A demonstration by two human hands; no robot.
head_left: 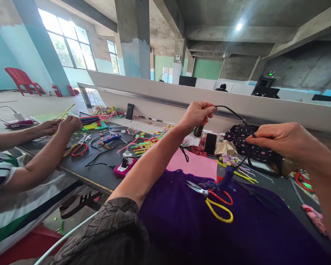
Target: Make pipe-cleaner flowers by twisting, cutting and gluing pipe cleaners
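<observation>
Concrete-beamed hall, cluttered dark table [100, 176]. We hold a black cord [231, 110] raised above the purple cloth [179, 209]: left hand [198, 115] pinched closed on it, right hand [278, 139] likewise, before the spotted bag [235, 140]. Scissors [205, 192] lie open on the cloth.

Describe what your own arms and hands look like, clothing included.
The left arm has a dark grey sleeve with black, crackle-like lines, ending near the elbow. The right arm shows no sleeve in view. The left grip and right grip are ungloved hands.
</observation>
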